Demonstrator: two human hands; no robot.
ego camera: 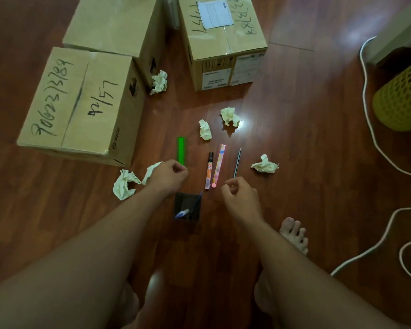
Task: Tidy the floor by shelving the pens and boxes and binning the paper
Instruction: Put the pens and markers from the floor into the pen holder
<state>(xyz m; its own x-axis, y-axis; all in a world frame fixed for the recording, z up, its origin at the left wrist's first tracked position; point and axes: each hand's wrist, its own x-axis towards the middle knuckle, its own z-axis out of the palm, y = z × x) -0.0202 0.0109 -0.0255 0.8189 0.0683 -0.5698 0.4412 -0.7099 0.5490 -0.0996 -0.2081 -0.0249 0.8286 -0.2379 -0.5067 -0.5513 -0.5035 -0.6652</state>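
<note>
On the wooden floor lie a green ruler (182,150), an orange marker (209,170), a pink pen (218,165) and a dark pencil (237,162), side by side. A black pen holder (188,207) with pens in it stands below them. My left hand (169,174) hovers curled at the ruler's near end, fingers pinched together; whether it touches the ruler is unclear. My right hand (240,195) is curled shut just below the pencil, holding nothing visible. Crumpled paper balls (264,164) (230,116) (205,129) (124,185) (159,82) are scattered around. Three cardboard boxes (81,103) (223,39) (119,22) stand behind.
A yellow perforated bin (401,98) stands at the right edge. White cables (370,129) (375,248) trail over the floor on the right. My bare foot (294,233) rests near the right arm. Another paper scrap (151,170) lies partly under my left hand.
</note>
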